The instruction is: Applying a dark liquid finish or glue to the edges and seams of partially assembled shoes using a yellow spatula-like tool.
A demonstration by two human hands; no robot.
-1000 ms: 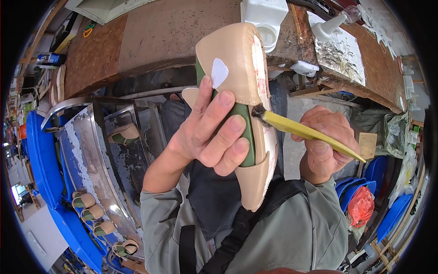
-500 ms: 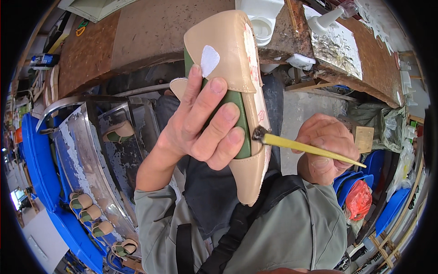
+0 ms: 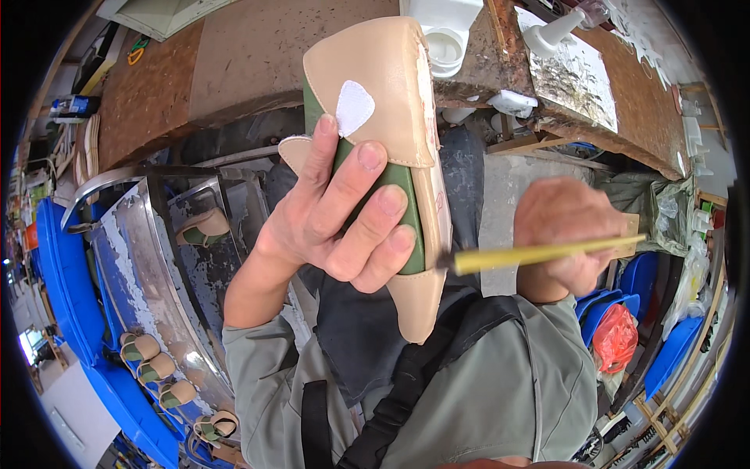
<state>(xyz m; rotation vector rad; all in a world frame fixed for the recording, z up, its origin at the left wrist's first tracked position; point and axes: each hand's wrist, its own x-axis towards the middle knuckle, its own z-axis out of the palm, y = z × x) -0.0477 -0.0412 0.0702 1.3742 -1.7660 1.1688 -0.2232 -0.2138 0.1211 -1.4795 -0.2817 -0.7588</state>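
My left hand (image 3: 340, 223) grips a beige shoe upper stretched over a green last (image 3: 391, 102), held upright in front of me with the toe pointing down. A white patch sits on its side. My right hand (image 3: 566, 234) holds a thin yellow-handled brush (image 3: 531, 254) level, its dark tip touching the shoe's edge near the lower part of the sole side.
A worn brown workbench (image 3: 234, 62) runs across the top, with a white plastic container (image 3: 449, 35) on it. On my left stands a metal rack (image 3: 148, 266) with several more beige shoes on green lasts (image 3: 160, 367). Blue bins (image 3: 62, 266) line the left; a red bag (image 3: 617, 336) lies at the right.
My left hand has raised the shoe slightly. The brush has swung from a downward slant to nearly level, and its tip has slid lower along the shoe's edge.
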